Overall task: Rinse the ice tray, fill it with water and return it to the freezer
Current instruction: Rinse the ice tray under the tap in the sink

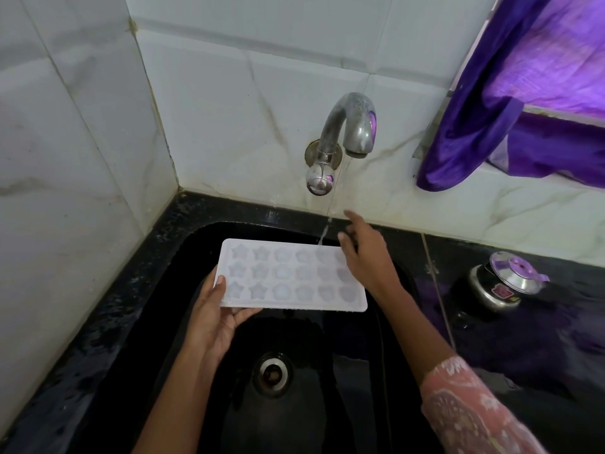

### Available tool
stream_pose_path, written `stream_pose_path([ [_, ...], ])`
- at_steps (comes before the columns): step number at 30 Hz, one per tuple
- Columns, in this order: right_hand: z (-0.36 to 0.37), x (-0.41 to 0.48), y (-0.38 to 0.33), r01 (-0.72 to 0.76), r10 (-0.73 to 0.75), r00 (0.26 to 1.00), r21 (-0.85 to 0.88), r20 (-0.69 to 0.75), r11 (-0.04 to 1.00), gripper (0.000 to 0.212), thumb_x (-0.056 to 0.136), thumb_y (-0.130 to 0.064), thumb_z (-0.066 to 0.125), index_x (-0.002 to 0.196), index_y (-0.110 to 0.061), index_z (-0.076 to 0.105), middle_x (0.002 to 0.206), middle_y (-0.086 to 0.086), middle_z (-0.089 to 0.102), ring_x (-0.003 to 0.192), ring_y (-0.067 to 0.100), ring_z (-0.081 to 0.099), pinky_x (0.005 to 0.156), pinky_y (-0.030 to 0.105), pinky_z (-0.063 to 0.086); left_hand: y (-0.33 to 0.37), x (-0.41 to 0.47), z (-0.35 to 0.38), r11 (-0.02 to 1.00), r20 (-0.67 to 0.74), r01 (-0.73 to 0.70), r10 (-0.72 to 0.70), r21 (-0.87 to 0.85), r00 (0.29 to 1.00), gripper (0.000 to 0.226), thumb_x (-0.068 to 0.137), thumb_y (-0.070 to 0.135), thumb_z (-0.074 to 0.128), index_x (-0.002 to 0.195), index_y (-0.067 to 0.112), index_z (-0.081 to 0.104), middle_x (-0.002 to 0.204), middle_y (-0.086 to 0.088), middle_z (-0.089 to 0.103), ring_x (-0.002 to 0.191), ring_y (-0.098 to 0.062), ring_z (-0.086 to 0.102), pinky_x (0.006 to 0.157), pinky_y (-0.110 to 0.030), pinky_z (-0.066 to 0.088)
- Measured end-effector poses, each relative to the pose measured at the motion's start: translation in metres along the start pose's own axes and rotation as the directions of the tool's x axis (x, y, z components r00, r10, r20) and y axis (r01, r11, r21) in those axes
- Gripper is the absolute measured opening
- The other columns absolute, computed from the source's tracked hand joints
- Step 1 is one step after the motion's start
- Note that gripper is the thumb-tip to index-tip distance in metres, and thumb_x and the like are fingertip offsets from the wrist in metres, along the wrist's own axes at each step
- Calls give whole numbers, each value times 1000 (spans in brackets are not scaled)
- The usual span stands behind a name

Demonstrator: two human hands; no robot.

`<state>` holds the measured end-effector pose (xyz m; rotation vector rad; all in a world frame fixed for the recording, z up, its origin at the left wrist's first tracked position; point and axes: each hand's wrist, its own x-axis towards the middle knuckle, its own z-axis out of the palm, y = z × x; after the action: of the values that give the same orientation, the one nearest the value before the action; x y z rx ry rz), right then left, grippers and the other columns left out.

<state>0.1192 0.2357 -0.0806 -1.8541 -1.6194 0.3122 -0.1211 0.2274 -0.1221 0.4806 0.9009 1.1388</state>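
Ice tray (pixel 291 275): white, translucent, three rows of six moulds, star shapes at its left end and rounder flower shapes toward its right; held about level at centre frame, above the sink and not resting on it. No brand or writing can be read on it.
Left hand (pixel 216 316): grips the tray's left short end, thumb pressed on the top rim, fingers (pixel 242 314) curled underneath the near left corner.
Right hand (pixel 366 253): over the tray's far right corner, its fingers (pixel 355 217) loosely spread and stretched toward the wall, holding nothing; whether the palm touches the tray cannot be told.
Sleeve (pixel 465 407): pink patterned fabric on the right forearm, lower right of frame.
Water stream (pixel 324 235): thin, falling from the tap and meeting the tray's far edge just left of the right hand.
Tap (pixel 352 126): dull metal, curved spout, fixed to the wall above the tray, round knob below its base.
Sink (pixel 343 388): black basin, wet, with a round metal drain (pixel 271 375) below the tray.
Surface (pixel 523 339): black stone around the sink, wet and glossy.
Metal pot (pixel 504 283): lidded, on the surface at right, well apart from the tray; it carries a small red label whose print is too small to read.
Wall (pixel 229 93): white marbled tiles meeting in a corner at upper left.
Purple cloth (pixel 523 109): draped at upper right.
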Motion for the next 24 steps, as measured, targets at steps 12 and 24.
stream_pose_path([
  [12,20,-69,15,-441,462,883,473,79,763,45,99,-22,38,143,-20,32,143,3,42,127,20,43,107,38,36,2,-1,0,997,5,70,-70,11,998,30,99,20,38,126,19,50,107,-4,65,79,-19,71,54,-36,58],
  [24,20,-80,11,-454,488,871,480,63,750,44,99,-17,38,143,-18,33,142,5,43,128,21,43,108,39,36,16,8,3,968,-33,116,-111,224,993,30,99,40,33,118,23,49,108,-5,64,94,-24,63,60,-44,57],
])
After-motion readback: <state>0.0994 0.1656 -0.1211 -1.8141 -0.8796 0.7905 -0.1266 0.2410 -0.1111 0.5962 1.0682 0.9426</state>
